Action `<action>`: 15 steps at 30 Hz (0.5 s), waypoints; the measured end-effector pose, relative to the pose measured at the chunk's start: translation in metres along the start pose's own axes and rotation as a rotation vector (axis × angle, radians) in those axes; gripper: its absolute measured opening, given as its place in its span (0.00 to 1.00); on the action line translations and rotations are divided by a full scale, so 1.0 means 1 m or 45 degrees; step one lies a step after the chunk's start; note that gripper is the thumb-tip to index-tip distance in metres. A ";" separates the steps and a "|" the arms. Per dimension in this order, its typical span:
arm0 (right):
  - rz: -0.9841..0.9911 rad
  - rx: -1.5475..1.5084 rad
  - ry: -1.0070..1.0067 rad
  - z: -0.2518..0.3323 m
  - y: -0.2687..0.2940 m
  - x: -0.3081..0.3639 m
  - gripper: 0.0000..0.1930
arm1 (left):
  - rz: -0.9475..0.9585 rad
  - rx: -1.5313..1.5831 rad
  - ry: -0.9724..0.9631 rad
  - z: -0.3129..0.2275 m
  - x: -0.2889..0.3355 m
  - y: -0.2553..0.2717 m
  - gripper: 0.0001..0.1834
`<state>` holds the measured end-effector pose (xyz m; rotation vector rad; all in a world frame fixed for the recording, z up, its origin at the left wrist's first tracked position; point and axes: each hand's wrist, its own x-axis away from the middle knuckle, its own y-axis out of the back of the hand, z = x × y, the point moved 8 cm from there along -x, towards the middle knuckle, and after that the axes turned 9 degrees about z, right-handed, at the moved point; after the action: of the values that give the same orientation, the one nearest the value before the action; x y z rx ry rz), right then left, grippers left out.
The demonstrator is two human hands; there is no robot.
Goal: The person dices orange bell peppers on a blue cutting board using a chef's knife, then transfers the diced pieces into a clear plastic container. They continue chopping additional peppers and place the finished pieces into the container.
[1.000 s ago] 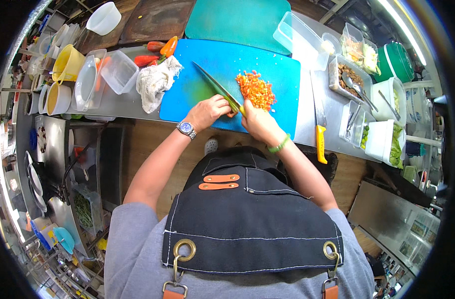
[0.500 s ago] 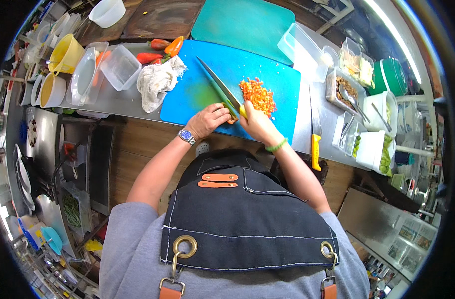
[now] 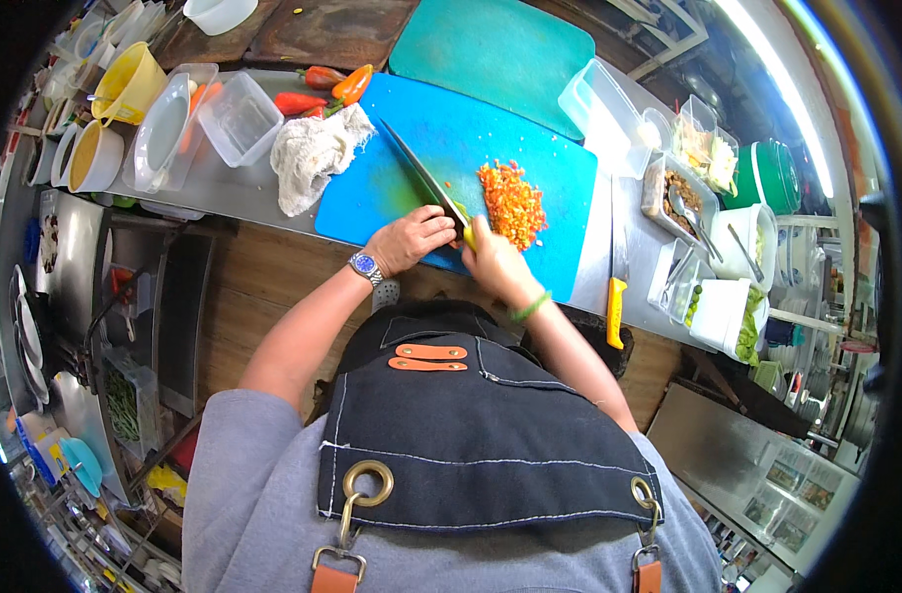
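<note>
Far left, a yellow bucket (image 3: pixel 132 84) and a white tub (image 3: pixel 97 160) are set on the counter (image 3: pixel 641 237) – then a clear square container (image 3: pixel 241 121). A crumpled white cloth (image 3: pixel 318 158) is bunched at the left edge of the blue cutting board (image 3: pixel 560 193), with whole red and orange peppers (image 3: pixel 352 85) lying just beyond it.

The left hand (image 3: pixel 409 240) is placed at the board's near edge, fingers curled beside the blade; a reddish piece (image 3: pixel 456 245) is mostly hidden at the fingertips, so whether it is pinched or only pressed cannot be told. A blue-dialled watch (image 3: pixel 365 264) is worn on that wrist, its dial markings too small to be read.

The knife (image 3: pixel 421 170) is laid diagonally over the board, tip to the far left, its yellow handle grasped by the right hand (image 3: pixel 495 262). A green bracelet (image 3: pixel 531 305) is worn there. Chopped red-orange bits (image 3: pixel 512 205) are heaped just right of the blade, a few scattered farther off.

Right of the board, a second knife (image 3: pixel 617 296) is left on the counter, its yellow handle jutting over the near edge – any lettering on it too small to be made out. Farther right, a tray of brown food (image 3: pixel 658 203) and a dark green tub (image 3: pixel 767 178) are seen.
</note>
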<state>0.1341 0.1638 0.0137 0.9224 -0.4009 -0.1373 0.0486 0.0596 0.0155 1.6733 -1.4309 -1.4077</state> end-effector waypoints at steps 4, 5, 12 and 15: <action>0.009 -0.139 0.121 -0.005 0.014 -0.019 0.14 | 0.006 -0.004 -0.005 0.002 -0.001 -0.001 0.15; -0.001 -0.072 0.056 -0.004 0.014 -0.009 0.13 | 0.010 0.002 -0.006 0.002 -0.001 -0.001 0.15; 0.077 -0.049 -0.163 -0.008 0.003 0.037 0.13 | 0.041 -0.026 0.017 0.002 0.001 -0.005 0.15; -0.045 -0.037 -0.050 -0.014 0.004 0.014 0.12 | 0.049 -0.043 0.004 0.000 -0.001 -0.003 0.15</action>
<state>0.1522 0.1730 0.0130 0.8992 -0.4185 -0.1933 0.0498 0.0615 0.0132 1.6183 -1.4227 -1.4005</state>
